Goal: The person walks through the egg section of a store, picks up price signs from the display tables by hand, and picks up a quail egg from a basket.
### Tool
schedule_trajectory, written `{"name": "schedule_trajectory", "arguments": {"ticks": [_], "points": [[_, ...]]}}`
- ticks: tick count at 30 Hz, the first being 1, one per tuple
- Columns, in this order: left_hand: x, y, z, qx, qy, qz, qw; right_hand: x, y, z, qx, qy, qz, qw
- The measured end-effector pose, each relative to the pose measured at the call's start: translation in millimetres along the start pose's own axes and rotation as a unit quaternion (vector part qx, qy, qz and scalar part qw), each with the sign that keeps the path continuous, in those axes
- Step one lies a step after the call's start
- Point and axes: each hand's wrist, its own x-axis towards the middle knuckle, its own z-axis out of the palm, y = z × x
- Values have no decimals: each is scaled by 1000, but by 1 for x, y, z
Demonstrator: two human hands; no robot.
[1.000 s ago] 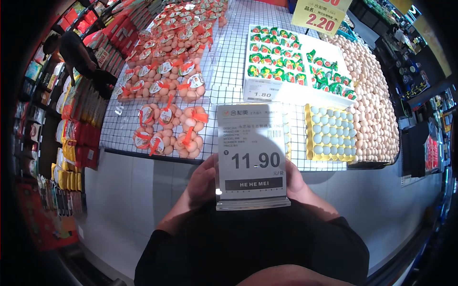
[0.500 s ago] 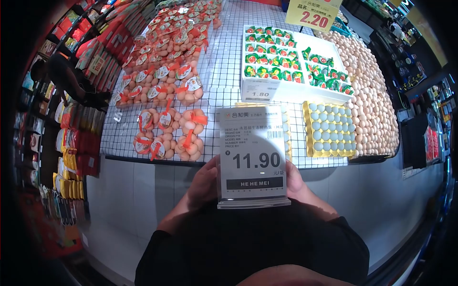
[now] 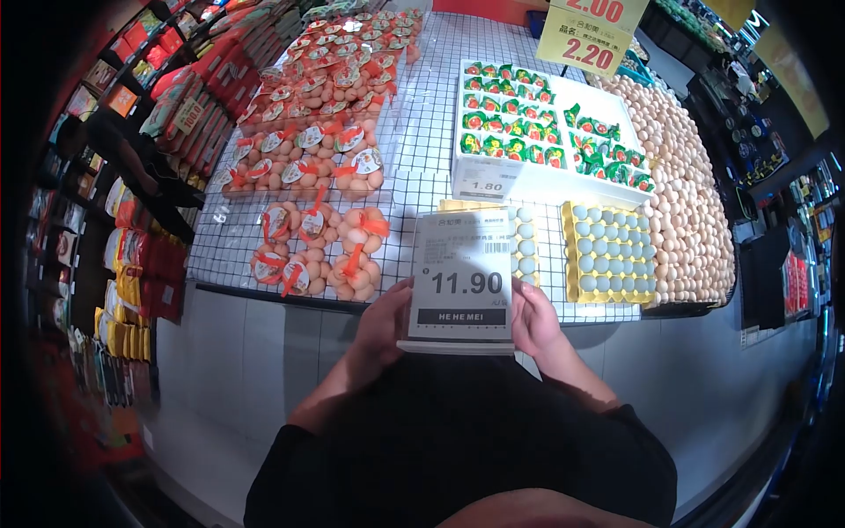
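A price sign (image 3: 462, 282) in a clear stand, marked 11.90, is held upright in front of my body, its face turned toward me. My left hand (image 3: 385, 319) grips its left edge, with the fingers partly hidden behind it. On the right edge, my right hand (image 3: 535, 320) closes on the same sign. Just beyond it, a yellow tray of pale eggs (image 3: 525, 255) is partly covered by the sign. Netted bags of brown eggs (image 3: 352, 264) with red ties lie on the tiled table to the left.
A second yellow egg tray (image 3: 609, 253) sits right of the sign, beside a heap of loose brown eggs (image 3: 682, 185). Behind is a white foam box (image 3: 519, 172) of green-wrapped items. A yellow 2.20 sign (image 3: 585, 44) stands at the back. Another person (image 3: 132, 158) is at the left shelves.
The price sign has moved slightly away from me and tilted back, so it looks smaller. Both hands have stayed on its sides. The view has shifted a little.
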Motion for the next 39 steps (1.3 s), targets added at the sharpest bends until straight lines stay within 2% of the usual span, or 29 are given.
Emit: {"name": "schedule_trajectory", "arguments": {"ticks": [1, 4, 5, 7, 9, 12, 16, 17, 21, 25, 27, 29, 32, 35, 38, 39], "points": [[-1, -1, 0, 11, 24, 6, 1000, 2, -1, -1, 6, 0, -1, 1000], [-5, 1, 0, 4, 10, 31, 999, 15, -5, -12, -9, -41, 2, 999], [-8, 2, 3, 6, 2, 31, 999, 16, -13, 3, -35, -35, -7, 999], [-14, 9, 14, 10, -17, 33, 999, 28, -20, -10, -174, 3, 33, 984], [-13, 8, 10, 26, -20, 31, 999, 37, -35, 22, -245, 70, 41, 966], [-12, 9, 10, 44, -2, 38, 998, 55, -42, 15, -253, 58, 80, 962], [5, 6, -26, 81, 35, 57, 994, 71, -47, 15, -388, 55, 86, 916], [-1, 7, -22, 91, 67, 91, 989, 77, -46, 12, -406, 40, 85, 909], [3, -4, -76, 148, 202, 215, 944, 88, -36, 11, -463, 61, 78, 881], [-16, -18, -117, 194, 240, 265, 913, 110, 9, -4, -476, 52, 20, 877], [-25, -33, -144, 222, 257, 279, 898, 123, 22, -10, -573, 57, 16, 817], [-32, -54, -184, 307, 298, 283, 858, 137, 39, -14, -638, 70, 9, 767], [-53, -62, -191, 403, 355, 239, 809, 160, 63, -22, -765, 92, 4, 637], [-66, -68, -201, 454, 381, 217, 775, 167, 83, -15, -767, 88, -28, 635], [-74, -73, -221, 495, 391, 228, 742, 169, 102, -3, -802, 98, -52, 587], [-76, -74, -226, 510, 392, 232, 729, 170, 108, -2, -800, 93, -56, 590]]}}
